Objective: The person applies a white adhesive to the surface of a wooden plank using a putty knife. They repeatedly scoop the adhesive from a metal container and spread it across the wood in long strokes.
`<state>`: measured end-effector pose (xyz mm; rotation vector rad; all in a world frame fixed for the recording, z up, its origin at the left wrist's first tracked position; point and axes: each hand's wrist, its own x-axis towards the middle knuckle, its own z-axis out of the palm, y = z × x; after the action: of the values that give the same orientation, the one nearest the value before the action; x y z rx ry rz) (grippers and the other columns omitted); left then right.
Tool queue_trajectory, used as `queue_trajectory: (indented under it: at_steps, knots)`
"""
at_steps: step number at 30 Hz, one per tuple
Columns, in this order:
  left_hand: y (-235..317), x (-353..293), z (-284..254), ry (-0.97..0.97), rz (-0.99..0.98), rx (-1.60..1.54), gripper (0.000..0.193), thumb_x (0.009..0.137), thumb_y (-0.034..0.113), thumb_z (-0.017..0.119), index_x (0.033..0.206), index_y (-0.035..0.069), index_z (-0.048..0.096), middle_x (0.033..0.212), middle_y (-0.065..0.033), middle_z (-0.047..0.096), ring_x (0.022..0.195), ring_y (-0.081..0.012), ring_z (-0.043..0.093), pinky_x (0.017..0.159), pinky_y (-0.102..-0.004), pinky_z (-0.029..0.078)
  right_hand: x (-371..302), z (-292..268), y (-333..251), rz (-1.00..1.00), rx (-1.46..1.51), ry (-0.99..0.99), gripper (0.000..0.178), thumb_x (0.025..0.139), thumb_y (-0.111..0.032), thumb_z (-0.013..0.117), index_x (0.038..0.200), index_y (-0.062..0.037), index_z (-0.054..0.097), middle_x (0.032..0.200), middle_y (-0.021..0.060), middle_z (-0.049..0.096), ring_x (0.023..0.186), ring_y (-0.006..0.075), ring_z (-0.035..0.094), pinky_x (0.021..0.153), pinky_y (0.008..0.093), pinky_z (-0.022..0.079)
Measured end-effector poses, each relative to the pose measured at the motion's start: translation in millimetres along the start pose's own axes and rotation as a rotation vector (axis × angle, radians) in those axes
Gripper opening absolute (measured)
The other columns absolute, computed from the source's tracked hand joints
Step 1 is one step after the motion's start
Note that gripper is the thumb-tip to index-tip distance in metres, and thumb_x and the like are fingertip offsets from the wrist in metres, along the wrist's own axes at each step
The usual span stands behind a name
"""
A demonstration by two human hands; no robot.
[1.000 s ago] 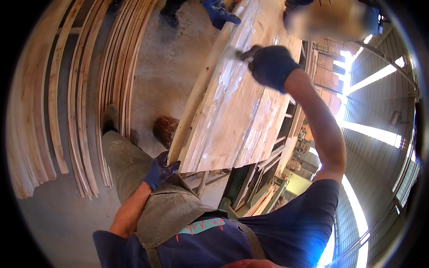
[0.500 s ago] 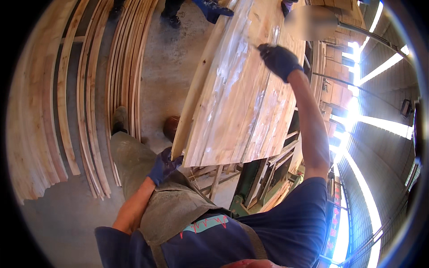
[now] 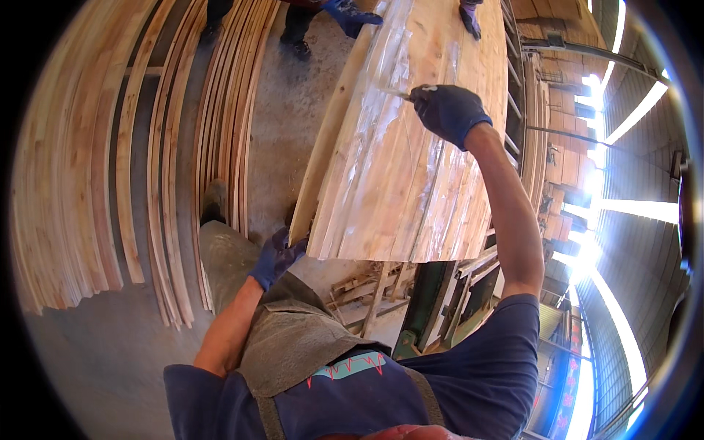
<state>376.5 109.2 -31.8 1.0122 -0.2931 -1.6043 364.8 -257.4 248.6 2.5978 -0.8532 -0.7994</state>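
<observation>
Long wooden boards (image 3: 381, 191) lie side by side, with wet, whitish glue streaks (image 3: 385, 99) along their tops. My gloved right hand (image 3: 449, 111) is closed over them around a thin tool with a pale, flat tip (image 3: 394, 93); whether it is a brush or a scraper I cannot tell. At the near left corner, my gloved left hand (image 3: 279, 255) grips the end of the outermost board (image 3: 323, 169), which stands tilted along the left side. Some of the left fingers are hidden behind that board.
Another person's blue-gloved hand (image 3: 352, 16) touches the far left edge; a purple-gloved hand (image 3: 471, 20) rests at the far right. Stacks of long timber strips (image 3: 227, 110) and wide boards (image 3: 70, 161) lie on the floor to my left. A green machine frame (image 3: 425, 308) stands below the boards.
My right hand has come slightly nearer and left, its tool now pointing left over the glue. The far purple-gloved hand shows more fully. My left hand keeps its grip while the view shifts.
</observation>
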Motion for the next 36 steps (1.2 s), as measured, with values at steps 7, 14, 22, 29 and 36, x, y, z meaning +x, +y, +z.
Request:
queue_trajectory:
  at_steps: [7, 14, 22, 29, 36]
  knots:
    - [-8.0, -2.2, -7.3, 0.065, 0.115, 0.218, 0.036, 0.089, 0.024, 0.072, 0.114, 0.000, 0.062, 0.102, -0.0093, 0.070, 0.090, -0.0149, 0.064, 0.079, -0.0303, 0.051, -82.0, -14.1, -66.8, -0.239, 0.017, -0.133, 0.025, 0.092, -0.027, 0.054, 0.110, -0.0198, 0.068, 0.086, 0.0119, 0.069, 0.070, 0.0323, 0.067, 0.064, 0.0443, 0.055]
    - [26.7, -7.0, -0.1, 0.053, 0.024, 0.383, 0.036, 0.088, 0.022, 0.073, 0.114, 0.000, 0.062, 0.103, -0.0103, 0.069, 0.095, -0.0111, 0.060, 0.083, -0.0284, 0.049, -10.1, -9.2, -18.3, 0.053, -0.085, 0.000, 0.020, 0.092, -0.024, 0.053, 0.105, -0.0179, 0.068, 0.087, 0.0118, 0.070, 0.076, 0.0327, 0.068, 0.069, 0.0429, 0.055]
    - [-1.3, -0.5, -0.5, 0.041, 0.097, 0.179, 0.036, 0.089, 0.019, 0.072, 0.116, -0.002, 0.062, 0.108, -0.0089, 0.068, 0.097, -0.0141, 0.060, 0.083, -0.0295, 0.049, -58.0, 12.2, -60.2, -0.036, 0.157, 0.038, 0.024, 0.090, -0.026, 0.057, 0.108, -0.0181, 0.069, 0.082, 0.0138, 0.069, 0.071, 0.0335, 0.068, 0.065, 0.0423, 0.054]
    - [-11.3, -1.9, 0.3, 0.002, 0.022, -0.331, 0.033, 0.089, 0.015, 0.072, 0.116, -0.001, 0.063, 0.108, -0.0087, 0.067, 0.095, -0.0134, 0.061, 0.079, -0.0288, 0.050, -96.5, -42.8, -88.2, -0.159, 0.156, 0.048, 0.024, 0.085, -0.017, 0.069, 0.108, -0.0228, 0.071, 0.089, 0.0089, 0.071, 0.069, 0.0256, 0.070, 0.065, 0.0345, 0.058]
    - [-5.9, -1.7, 4.0, 0.038, 0.139, -0.117, 0.038, 0.089, 0.014, 0.073, 0.122, 0.004, 0.060, 0.100, -0.0020, 0.065, 0.087, -0.0078, 0.057, 0.074, -0.0244, 0.049, -34.5, -47.7, -91.6, -0.300, -0.143, -0.038, 0.018, 0.088, -0.023, 0.063, 0.101, -0.0134, 0.069, 0.085, 0.0110, 0.071, 0.071, 0.0283, 0.069, 0.065, 0.0380, 0.056]
